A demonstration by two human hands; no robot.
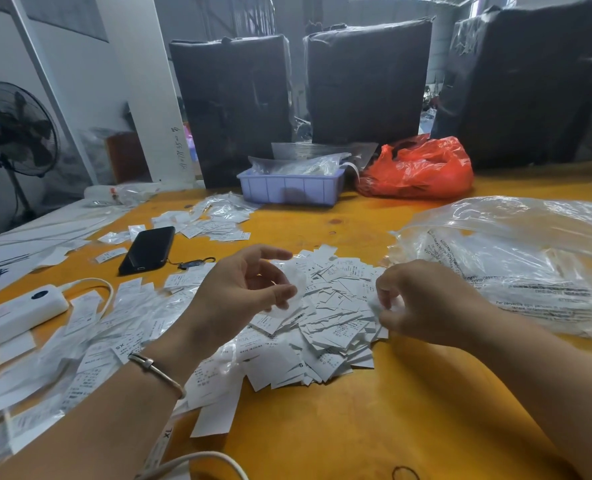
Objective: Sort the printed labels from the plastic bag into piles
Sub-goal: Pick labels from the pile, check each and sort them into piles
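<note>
A loose heap of small white printed labels (336,317) lies in the middle of the yellow table (356,427). My left hand (242,289) hovers over the heap's left side, fingers curled, holding a blurred white label between thumb and fingers. My right hand (422,299) sits at the heap's right edge and pinches a label there. A large clear plastic bag (516,258) lies flat to the right of the heap. More labels in longer strips spread out at the left (90,341), and another small pile sits further back (218,220).
A black phone (148,249) lies left of the heap, a white power strip (13,317) with cable further left. A lilac tray (291,188) and a red plastic bag (419,168) stand at the back, before tall black wrapped bundles (367,84). A fan (13,129) stands at left.
</note>
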